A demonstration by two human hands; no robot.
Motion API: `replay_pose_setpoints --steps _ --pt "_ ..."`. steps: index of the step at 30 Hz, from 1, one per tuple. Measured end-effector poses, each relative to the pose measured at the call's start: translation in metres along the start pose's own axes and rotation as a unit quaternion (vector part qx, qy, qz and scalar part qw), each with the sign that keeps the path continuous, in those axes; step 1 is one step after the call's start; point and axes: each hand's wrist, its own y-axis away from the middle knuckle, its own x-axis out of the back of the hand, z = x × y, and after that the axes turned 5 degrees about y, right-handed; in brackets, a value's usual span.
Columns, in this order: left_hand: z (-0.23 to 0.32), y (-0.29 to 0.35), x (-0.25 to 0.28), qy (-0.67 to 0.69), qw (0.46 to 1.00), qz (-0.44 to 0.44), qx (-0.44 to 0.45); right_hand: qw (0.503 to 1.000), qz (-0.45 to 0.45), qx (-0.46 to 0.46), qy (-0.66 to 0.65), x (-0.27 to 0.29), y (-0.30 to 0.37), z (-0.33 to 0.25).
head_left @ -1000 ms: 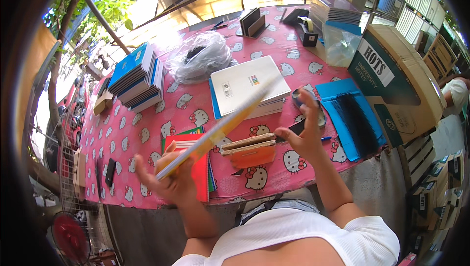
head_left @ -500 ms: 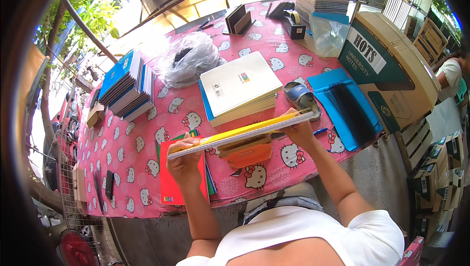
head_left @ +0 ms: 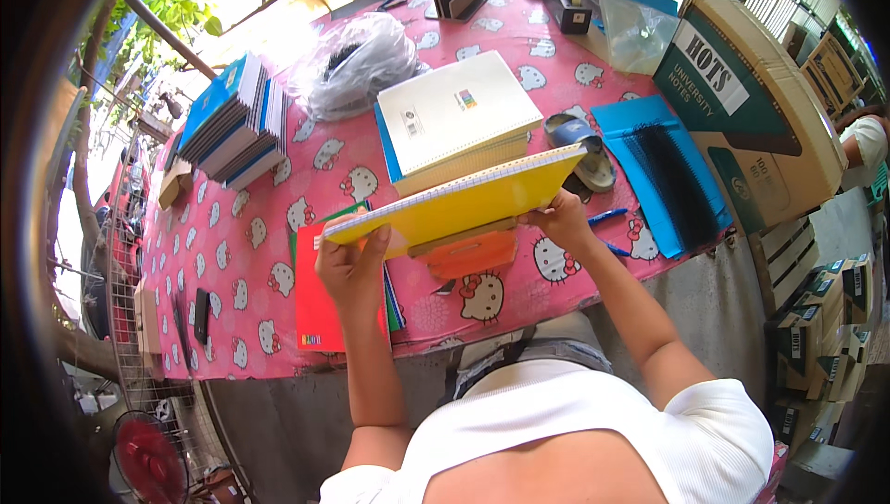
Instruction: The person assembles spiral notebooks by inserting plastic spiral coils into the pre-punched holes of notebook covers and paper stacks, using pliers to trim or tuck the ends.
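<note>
A yellow-covered notebook (head_left: 491, 200) is held tilted above the table, its cover toward me and its white page edges along the top. My left hand (head_left: 354, 263) grips its left end, thumb on the cover. At the other end, the fingers of my right hand (head_left: 562, 224) close on its lower corner. Beneath it, an orange object with a brown upper edge (head_left: 475, 258) is partly hidden. Red (head_left: 324, 305), green and blue notebooks lie overlapped near my left hand. Just beyond the yellow one stands a stack of white-covered spiral notebooks (head_left: 459, 114).
Blue-covered notebooks (head_left: 227, 124) are piled at the left, near a clear plastic bag (head_left: 357, 68). Right of the white stack are a grey-blue rounded object (head_left: 584, 152), blue pens (head_left: 608, 216) and black spiral coils (head_left: 672, 184) on blue sheets. A large carton (head_left: 742, 114) stands behind them.
The yellow notebook has turned from nearly edge-on to show its yellow face. Both hands keep hold of its ends. The whole view has shifted slightly.
</note>
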Motion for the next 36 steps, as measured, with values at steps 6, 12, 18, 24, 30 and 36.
replay_pose_setpoints --steps 6,12,18,24,30,36 --pt "-0.053 0.025 0.009 -0.003 0.992 0.088 0.091 0.989 -0.014 0.064 0.134 0.018 0.013 0.032" --pt "-0.089 0.033 0.027 -0.059 0.998 -0.031 0.019 0.994 0.007 0.11 -0.016 -0.021 0.045 0.017" --pt "0.009 0.045 -0.075 -0.419 0.853 -0.073 -0.303 0.914 0.217 0.048 0.339 0.138 -0.007 0.032" --pt "0.001 0.026 -0.136 -0.586 0.739 -0.223 -0.247 0.811 0.125 -0.101 0.563 0.205 -0.033 0.082" --pt "-0.018 0.002 -0.121 -0.395 0.846 -0.248 -0.257 0.948 0.158 -0.003 0.275 0.161 -0.025 -0.007" --pt "-0.017 0.003 -0.131 -0.356 0.865 -0.217 -0.28 0.978 0.001 0.158 0.138 0.083 0.013 -0.101"
